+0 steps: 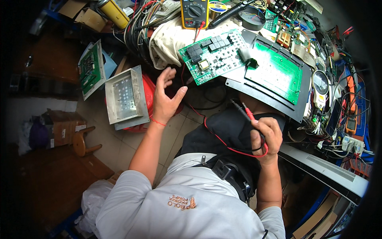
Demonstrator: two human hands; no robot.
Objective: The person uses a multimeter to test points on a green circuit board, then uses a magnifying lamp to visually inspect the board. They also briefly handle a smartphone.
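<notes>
Right hand [270, 137] grips red and black probes [248, 113]. Left hand [166, 100] spread wide near circuit board [215, 55]; multimeter [194, 12] beyond board.

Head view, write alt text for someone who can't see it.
A person's right hand holds red and black probes, while the left hand is open and empty. Beyond the hands are a circuit board, a black panel bearing a green board, and a yellow multimeter; a metal box sits to the left.
</notes>
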